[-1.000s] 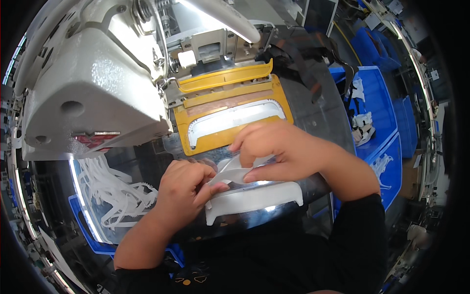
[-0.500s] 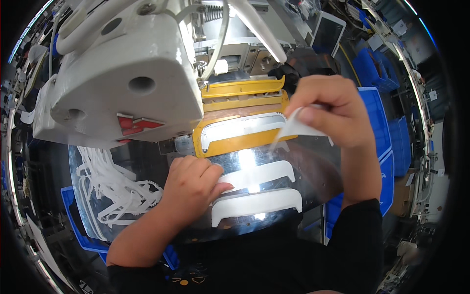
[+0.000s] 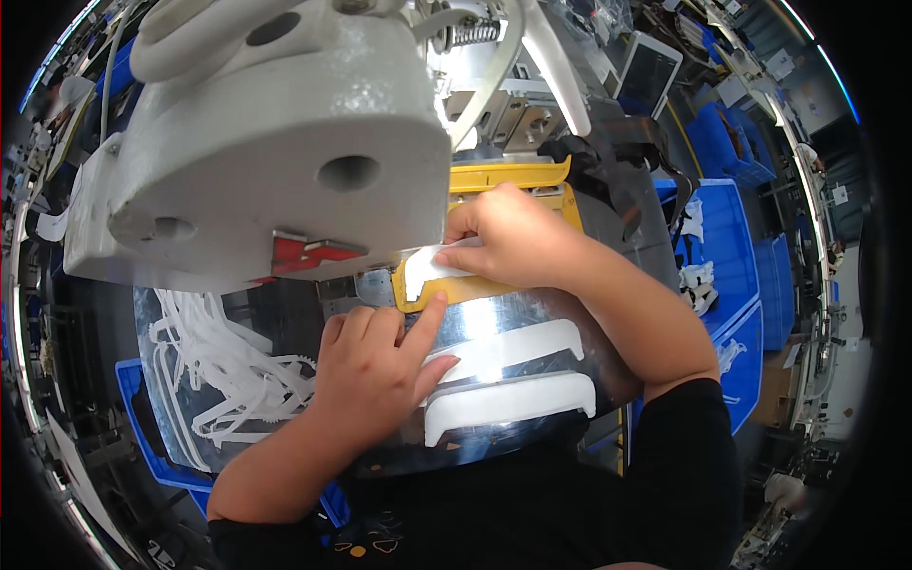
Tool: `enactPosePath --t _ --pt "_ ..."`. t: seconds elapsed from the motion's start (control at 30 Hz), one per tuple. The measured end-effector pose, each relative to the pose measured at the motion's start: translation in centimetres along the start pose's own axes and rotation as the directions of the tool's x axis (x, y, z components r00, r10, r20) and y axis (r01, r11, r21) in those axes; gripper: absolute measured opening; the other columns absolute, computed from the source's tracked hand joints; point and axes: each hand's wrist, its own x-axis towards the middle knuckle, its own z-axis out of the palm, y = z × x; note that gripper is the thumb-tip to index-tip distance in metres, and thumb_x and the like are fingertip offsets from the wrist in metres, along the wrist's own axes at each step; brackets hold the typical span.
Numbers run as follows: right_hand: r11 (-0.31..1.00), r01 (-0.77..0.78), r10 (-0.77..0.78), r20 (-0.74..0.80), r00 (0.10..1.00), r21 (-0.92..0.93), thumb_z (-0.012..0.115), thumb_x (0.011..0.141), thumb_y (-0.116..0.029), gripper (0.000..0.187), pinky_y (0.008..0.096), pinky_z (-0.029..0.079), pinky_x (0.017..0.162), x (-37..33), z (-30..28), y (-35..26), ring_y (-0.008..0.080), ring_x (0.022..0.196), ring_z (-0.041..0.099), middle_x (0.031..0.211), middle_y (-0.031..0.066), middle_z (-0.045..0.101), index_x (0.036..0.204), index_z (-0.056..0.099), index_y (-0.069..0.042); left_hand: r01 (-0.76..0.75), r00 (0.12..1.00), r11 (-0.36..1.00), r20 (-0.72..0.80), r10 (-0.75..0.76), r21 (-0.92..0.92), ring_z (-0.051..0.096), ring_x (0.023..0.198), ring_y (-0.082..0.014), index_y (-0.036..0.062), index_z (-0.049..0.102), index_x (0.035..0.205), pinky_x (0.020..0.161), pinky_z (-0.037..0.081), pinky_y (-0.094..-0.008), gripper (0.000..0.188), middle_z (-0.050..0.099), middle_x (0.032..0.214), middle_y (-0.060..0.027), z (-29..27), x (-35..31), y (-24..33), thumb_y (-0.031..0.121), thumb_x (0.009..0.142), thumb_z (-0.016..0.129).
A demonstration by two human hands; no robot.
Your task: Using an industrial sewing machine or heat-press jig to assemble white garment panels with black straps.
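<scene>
My right hand (image 3: 518,237) is over the yellow clamp frame (image 3: 475,288), its thumb and fingers pinched on a white fabric-like piece (image 3: 424,269) at the frame's left part. The palm and wrist hide the rest of that piece. My left hand (image 3: 375,366) has its fingers apart and holds nothing; its index fingertip reaches the frame's near edge. Two more white curved strips lie on the shiny metal plate (image 3: 480,318): the upper strip (image 3: 522,347), partly behind my left thumb, and the lower strip (image 3: 508,401) nearer to me.
A large white machine head (image 3: 285,190) overhangs the left and far side. Tangled thin white offcuts (image 3: 223,356) lie at the plate's left. Blue bins (image 3: 727,237) with white scraps stand at the right. A tablet-like screen (image 3: 649,76) is at the far right.
My right hand has moved left and down onto the yellow frame with the white piece. My left index finger has stretched out to the frame's edge. The view has shifted slightly.
</scene>
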Motion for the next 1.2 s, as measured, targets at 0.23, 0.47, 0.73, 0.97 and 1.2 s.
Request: enactPosePath --t 0.23,0.47,0.73,0.97,1.2 --pt "0.999 0.016 -0.015 0.003 1.000 -0.032 0.083 0.091 -0.030 0.029 0.0458 0.059 0.081 0.2 -0.3 0.0 0.0402 0.087 0.076 0.090 0.0218 0.077 0.099 0.082 -0.002 0.113 0.994 0.991 -0.012 -0.113 0.071 0.056 0.098 -0.0284 0.0072 0.063 0.152 0.090 0.044 -0.0437 0.082 0.057 0.104 -0.0071 0.6 -0.1 -0.4 0.053 0.087 0.081" --pt "0.999 0.003 -0.003 -0.005 1.000 -0.043 0.084 0.090 -0.031 0.028 0.0457 0.059 0.081 0.1 -0.1 0.3 0.0395 0.086 0.076 0.089 0.0202 0.077 0.097 0.082 -0.004 0.108 0.994 0.990 -0.005 -0.108 0.086 0.056 0.099 -0.0293 0.0057 0.064 0.150 0.091 0.044 -0.0448 0.080 0.058 0.105 -0.0076 0.6 0.0 -0.4 0.055 0.088 0.079" --pt "0.999 0.010 -0.012 -0.044 0.999 -0.052 0.085 0.089 -0.034 0.030 0.0458 0.059 0.080 0.0 -0.1 0.0 0.0395 0.085 0.076 0.086 0.0197 0.077 0.096 0.082 -0.006 0.080 0.997 0.990 -0.007 -0.080 0.112 0.056 0.099 -0.0290 0.0066 0.069 0.145 0.090 0.044 -0.0453 0.072 0.058 0.105 -0.0070 0.3 0.1 -0.1 0.052 0.090 0.079" --pt "0.972 -0.161 0.150 -0.079 0.986 -0.173 0.084 0.089 -0.040 0.035 0.0463 0.059 0.079 -1.9 -0.9 0.9 0.0390 0.084 0.075 0.086 0.0201 0.077 0.097 0.083 -0.006 0.043 0.999 0.988 -0.028 -0.039 0.147 0.058 0.106 -0.0294 0.0038 0.070 0.141 0.094 0.045 -0.0467 0.071 0.060 0.111 -0.0085 0.6 0.6 -0.1 0.053 0.090 0.079" --pt "0.953 -0.302 0.298 -0.141 0.944 -0.004 0.082 0.093 -0.036 0.035 0.0400 0.056 0.071 -6.9 -2.8 4.6 0.0300 0.074 0.073 0.081 0.0173 0.076 0.094 0.081 -0.001 0.090 0.995 0.989 0.034 -0.095 0.117 0.058 0.110 -0.0308 0.0000 0.068 0.142 0.102 0.044 -0.0482 0.076 0.060 0.116 -0.0117 -0.1 0.4 0.2 0.049 0.087 0.083"
